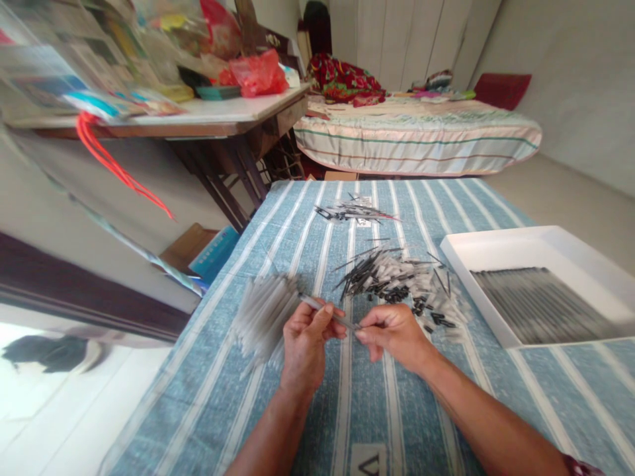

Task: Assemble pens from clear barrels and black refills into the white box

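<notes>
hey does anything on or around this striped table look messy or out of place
The pile of loose parts is jumbled, unlike the row of sticks in the white tray. Red cords also dangle off the desk. Nothing looks plainly damaged.

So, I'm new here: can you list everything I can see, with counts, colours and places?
Slender tube: one, grey, held in both hands
Tube heap: uncountable, grey, beside left hand
Mixed small parts: uncountable, black and pale, beyond right hand
Far pile: uncountable, mostly dark and pale, table's far end
White tray: one, table's right
Tray contents: one row, grey, inside tray
Striped cloth: one, blue-white, on table
Bed: one, pale striped cover, background
Side table: one, pale top, upper left, cluttered
Red bag: one, on side table
Red cords: several, hanging off side table
Blue box: one, beneath side table
Left hand: one, bare, centre
Right hand: one, bare, centre
</notes>
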